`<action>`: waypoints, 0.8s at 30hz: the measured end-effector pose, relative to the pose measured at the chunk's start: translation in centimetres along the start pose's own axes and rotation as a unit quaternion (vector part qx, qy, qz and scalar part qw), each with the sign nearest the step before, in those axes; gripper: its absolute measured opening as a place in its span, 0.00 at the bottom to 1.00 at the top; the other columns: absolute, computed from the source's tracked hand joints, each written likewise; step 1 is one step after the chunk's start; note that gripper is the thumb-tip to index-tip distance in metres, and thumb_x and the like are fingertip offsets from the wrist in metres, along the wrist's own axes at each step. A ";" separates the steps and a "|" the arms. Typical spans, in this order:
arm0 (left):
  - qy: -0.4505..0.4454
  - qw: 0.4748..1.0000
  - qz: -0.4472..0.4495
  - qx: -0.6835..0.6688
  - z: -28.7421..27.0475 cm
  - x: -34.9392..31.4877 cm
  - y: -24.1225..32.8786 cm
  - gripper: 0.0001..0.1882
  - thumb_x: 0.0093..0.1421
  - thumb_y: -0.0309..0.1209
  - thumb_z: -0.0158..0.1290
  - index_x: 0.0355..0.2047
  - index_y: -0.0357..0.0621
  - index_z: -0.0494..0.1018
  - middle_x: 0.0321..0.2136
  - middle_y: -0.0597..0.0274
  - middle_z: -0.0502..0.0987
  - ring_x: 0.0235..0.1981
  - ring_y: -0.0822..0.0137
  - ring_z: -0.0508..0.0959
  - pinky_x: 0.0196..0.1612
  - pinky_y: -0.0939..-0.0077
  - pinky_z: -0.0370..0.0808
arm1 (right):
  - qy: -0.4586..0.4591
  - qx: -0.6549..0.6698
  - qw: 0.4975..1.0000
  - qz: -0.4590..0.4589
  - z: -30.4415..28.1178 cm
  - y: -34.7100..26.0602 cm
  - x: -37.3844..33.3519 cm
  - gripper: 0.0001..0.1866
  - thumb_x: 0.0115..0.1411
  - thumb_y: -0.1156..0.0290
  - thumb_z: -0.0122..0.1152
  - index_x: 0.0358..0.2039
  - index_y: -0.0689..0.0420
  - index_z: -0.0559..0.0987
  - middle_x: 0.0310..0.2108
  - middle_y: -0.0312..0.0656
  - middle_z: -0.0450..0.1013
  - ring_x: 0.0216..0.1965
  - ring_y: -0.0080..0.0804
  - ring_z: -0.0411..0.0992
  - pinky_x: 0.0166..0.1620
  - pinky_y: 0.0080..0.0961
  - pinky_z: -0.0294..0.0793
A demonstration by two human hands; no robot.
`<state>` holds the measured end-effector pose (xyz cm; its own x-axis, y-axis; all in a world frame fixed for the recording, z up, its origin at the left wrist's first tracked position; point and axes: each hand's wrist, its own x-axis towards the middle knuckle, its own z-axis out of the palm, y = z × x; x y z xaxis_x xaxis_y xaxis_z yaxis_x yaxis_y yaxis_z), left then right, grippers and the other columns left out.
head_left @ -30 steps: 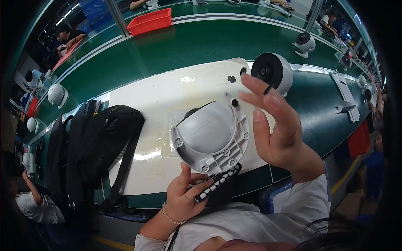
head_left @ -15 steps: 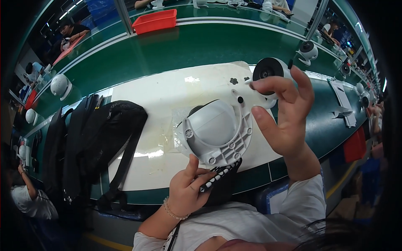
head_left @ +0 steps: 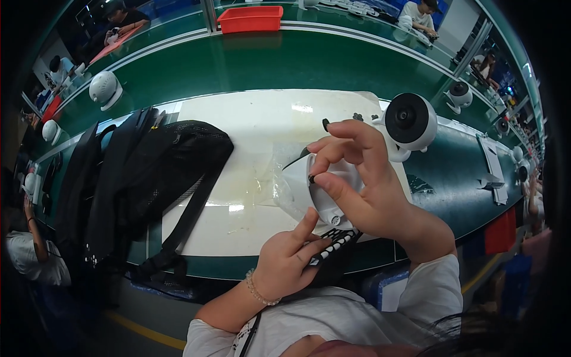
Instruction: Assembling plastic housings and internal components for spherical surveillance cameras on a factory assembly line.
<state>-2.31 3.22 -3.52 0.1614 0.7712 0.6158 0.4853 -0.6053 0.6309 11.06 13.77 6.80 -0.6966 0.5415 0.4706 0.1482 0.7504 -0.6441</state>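
Observation:
My left hand (head_left: 286, 262) grips a black strip dotted with white rounds (head_left: 336, 247), thumb raised beside the camera. My right hand (head_left: 369, 178) hovers over a white dome camera (head_left: 324, 202), hiding much of it. Its thumb and a curled finger close at a small black disc (head_left: 312, 178). Another dark spot (head_left: 325, 124) shows at the tip of a raised finger; whether it is a disc I cannot tell. The camera lies on its side on a clear plastic bag (head_left: 284, 187), upon a pale mat (head_left: 238, 125).
A second white camera with a black front (head_left: 410, 122) stands to the right. On the left lies a black bag with straps (head_left: 172, 154). A red tray (head_left: 250, 19) sits at the back. More cameras (head_left: 106, 90) and people line the benches beyond.
My right hand has moved left and down over the camera, fingers drawing together and covering its ribbed base. My left hand keeps its hold on the strip. The whole view has shifted slightly.

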 end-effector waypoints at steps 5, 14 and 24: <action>-0.001 1.000 0.004 -0.010 -0.3 -0.1 -0.1 0.22 0.30 0.21 0.56 0.33 0.44 0.75 0.56 0.46 0.58 0.28 0.66 0.77 0.28 0.74 0.72 | 0.074 -0.152 0.979 -0.111 1.0 -0.1 -0.8 0.27 0.49 0.81 0.54 0.50 0.54 0.60 0.34 0.36 0.71 0.36 0.34 0.69 0.48 0.37 0.57; -0.005 1.000 0.003 -0.030 -0.5 -0.4 -0.3 0.22 0.31 0.20 0.55 0.33 0.43 0.74 0.56 0.44 0.57 0.29 0.65 0.77 0.29 0.74 0.72 | 0.009 -0.235 0.970 -0.056 -0.7 -2.8 -2.6 0.16 0.49 0.77 0.59 0.39 0.55 0.69 0.50 0.51 0.64 0.59 0.54 0.53 0.59 0.43 0.42; 0.004 1.000 -0.001 -0.025 -0.3 0.0 -0.2 0.21 0.32 0.20 0.55 0.33 0.42 0.74 0.56 0.42 0.57 0.28 0.64 0.77 0.29 0.74 0.72 | 0.008 -0.160 0.986 0.048 0.2 -1.8 -5.1 0.06 0.56 0.69 0.54 0.25 0.57 0.72 0.58 0.52 0.54 0.64 0.52 0.39 0.59 0.42 0.39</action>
<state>-2.71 3.27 -3.53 0.1527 0.7708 0.6186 0.4413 -0.6132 0.6551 14.22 9.59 5.43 -0.6576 0.6193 0.4289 0.4278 0.7757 -0.4640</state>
